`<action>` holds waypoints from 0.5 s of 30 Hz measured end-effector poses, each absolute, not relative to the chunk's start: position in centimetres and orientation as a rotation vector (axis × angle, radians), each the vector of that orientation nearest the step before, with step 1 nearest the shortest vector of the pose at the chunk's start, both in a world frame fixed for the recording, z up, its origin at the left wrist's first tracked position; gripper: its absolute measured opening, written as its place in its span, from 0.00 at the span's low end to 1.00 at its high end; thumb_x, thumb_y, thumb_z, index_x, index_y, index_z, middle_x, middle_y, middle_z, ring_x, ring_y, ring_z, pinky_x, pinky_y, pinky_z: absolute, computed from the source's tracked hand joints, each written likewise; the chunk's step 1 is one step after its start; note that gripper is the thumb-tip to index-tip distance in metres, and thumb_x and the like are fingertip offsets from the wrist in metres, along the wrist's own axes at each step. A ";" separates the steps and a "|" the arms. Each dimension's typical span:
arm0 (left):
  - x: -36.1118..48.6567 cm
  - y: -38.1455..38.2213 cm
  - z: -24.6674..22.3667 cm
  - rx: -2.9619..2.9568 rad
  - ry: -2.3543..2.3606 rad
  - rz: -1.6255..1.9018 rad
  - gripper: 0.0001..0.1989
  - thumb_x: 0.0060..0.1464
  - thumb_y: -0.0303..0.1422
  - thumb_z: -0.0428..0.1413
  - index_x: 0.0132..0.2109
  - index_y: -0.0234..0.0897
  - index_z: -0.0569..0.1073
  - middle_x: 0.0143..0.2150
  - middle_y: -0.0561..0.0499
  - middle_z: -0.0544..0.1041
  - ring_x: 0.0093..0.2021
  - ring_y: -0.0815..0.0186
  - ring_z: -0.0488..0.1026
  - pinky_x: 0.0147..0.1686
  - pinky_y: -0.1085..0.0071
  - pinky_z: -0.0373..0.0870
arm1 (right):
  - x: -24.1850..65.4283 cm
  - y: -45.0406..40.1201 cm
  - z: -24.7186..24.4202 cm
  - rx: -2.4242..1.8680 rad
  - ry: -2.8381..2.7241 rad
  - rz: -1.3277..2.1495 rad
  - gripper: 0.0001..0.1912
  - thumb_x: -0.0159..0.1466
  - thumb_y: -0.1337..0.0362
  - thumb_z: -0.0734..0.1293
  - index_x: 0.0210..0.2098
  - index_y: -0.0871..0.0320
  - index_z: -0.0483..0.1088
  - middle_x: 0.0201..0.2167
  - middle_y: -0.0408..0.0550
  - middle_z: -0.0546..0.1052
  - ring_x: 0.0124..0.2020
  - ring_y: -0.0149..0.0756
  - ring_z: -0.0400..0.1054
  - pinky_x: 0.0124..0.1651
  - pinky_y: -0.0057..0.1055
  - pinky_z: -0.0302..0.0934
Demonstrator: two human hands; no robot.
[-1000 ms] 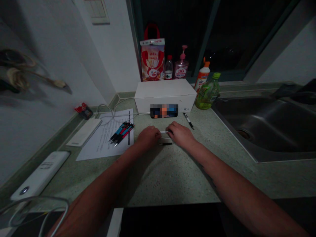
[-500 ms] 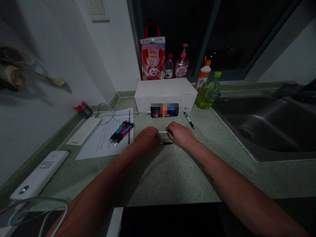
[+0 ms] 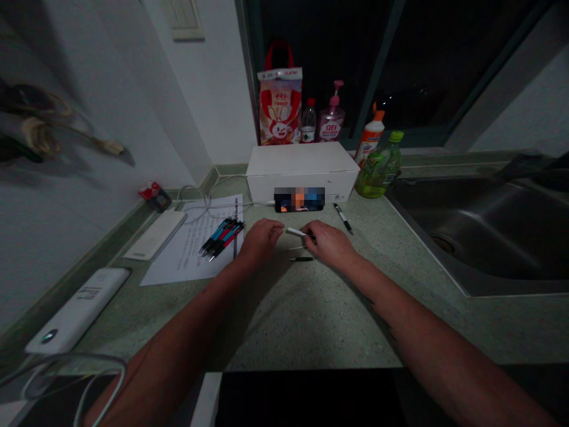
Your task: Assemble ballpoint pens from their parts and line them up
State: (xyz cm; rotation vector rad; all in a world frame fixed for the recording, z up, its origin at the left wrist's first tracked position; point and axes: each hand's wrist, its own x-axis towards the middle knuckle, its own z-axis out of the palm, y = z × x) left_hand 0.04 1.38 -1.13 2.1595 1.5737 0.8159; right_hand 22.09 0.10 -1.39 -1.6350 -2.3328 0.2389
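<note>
Between the thumb and fingers of my right hand (image 3: 328,242) is a white pen barrel (image 3: 295,232), its free end pointing left. My left hand (image 3: 261,242) is just left of that end, apart from it, with fingertips pinched together; whether something tiny is in them I cannot make out. Below the barrel, a thin refill-like stick (image 3: 294,248) lies on the counter, partly by my right fingers. A short black pen part (image 3: 301,259) rests nearer to me. Beyond my right hand lies a black-and-white pen (image 3: 342,218).
Several blue and red pens (image 3: 221,239) lie on a printed sheet (image 3: 178,261) at left. A phone (image 3: 299,201) with a cable leans on a white box (image 3: 302,160). A green bottle (image 3: 380,169) stands beside the sink (image 3: 471,231). White devices (image 3: 82,308) line the left wall.
My left hand has come away from the white barrel toward the left, leaving its end exposed. My right hand still holds the barrel, now slightly tilted. The view has shifted a little.
</note>
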 end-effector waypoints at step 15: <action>0.6 0.9 -1.1 1.642 1.493 1.181 0.04 0.59 0.31 0.63 0.40 0.37 0.83 0.38 0.49 0.86 0.38 0.63 0.80 0.42 0.67 0.77 | 21.9 -0.3 -1.3 -1.408 -2.347 0.310 0.15 0.73 0.67 0.64 0.56 0.55 0.76 0.51 0.53 0.80 0.46 0.42 0.74 0.44 0.34 0.62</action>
